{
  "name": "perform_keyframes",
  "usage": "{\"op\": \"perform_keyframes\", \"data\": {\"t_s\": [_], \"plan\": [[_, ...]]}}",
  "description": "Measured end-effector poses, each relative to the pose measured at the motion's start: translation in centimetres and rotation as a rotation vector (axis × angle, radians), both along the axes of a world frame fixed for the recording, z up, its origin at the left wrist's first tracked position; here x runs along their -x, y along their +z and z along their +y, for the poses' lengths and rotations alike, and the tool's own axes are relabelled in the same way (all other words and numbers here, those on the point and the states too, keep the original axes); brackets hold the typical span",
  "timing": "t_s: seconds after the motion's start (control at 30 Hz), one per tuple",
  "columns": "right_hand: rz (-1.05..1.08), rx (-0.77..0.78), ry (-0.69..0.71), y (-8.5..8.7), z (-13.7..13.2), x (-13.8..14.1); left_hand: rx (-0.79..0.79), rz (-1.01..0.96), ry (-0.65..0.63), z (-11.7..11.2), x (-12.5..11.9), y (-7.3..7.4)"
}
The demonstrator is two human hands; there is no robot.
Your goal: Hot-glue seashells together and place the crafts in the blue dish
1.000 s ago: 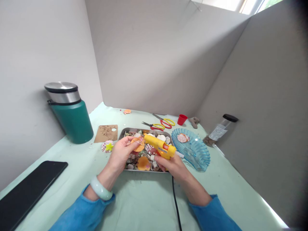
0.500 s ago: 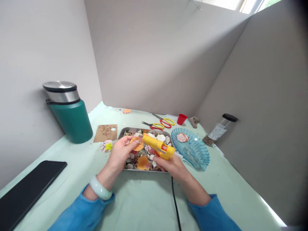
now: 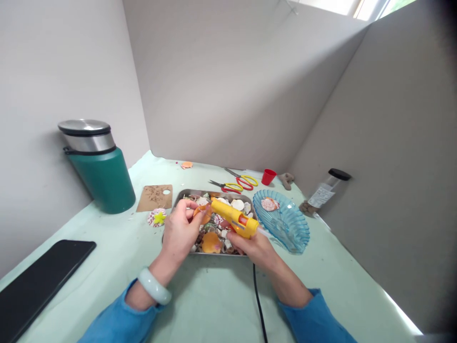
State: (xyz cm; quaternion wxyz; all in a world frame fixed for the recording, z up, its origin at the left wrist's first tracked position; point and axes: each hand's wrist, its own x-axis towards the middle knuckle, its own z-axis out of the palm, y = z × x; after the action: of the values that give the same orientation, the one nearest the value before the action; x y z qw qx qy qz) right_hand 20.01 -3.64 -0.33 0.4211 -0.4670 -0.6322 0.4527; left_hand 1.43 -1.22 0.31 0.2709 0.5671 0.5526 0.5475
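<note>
My left hand pinches an orange shell above the metal tray. In my right hand is a yellow hot glue gun, its nozzle end pointing left at the shell. Whether the nozzle touches the shell I cannot tell. A black cord runs down from below my right hand. Beneath both hands the tray holds many small shells and stones, among them a second orange shell near its front edge.
Left stand a green flask, a phone, a brown card and a shell with a yellow-green star. Behind the tray lie scissors and a red cup. A blue shell-shaped dish and a lidded jar are right.
My left hand has turned over, tilting the orange shell so that it now shows more edge-on. The glue gun stays almost in place in my right hand.
</note>
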Motion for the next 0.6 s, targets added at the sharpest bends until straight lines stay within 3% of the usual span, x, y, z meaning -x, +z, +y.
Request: {"op": "perform_keyframes", "data": {"t_s": [0.23, 0.4, 0.6], "plan": [[-0.040, -0.028, -0.008, 0.6, -0.3, 0.5, -0.237, 0.384, 0.110, 0.0, 0.4, -0.7], [-0.020, -0.037, -0.047, 0.6, -0.2, 0.5, -0.360, 0.490, 0.147, 0.3, 0.9, -1.1], [-0.024, 0.006, -0.030, 0.7, -0.3, 0.6, -0.522, 0.749, 0.216, 0.7, 0.9, -1.3]]}}
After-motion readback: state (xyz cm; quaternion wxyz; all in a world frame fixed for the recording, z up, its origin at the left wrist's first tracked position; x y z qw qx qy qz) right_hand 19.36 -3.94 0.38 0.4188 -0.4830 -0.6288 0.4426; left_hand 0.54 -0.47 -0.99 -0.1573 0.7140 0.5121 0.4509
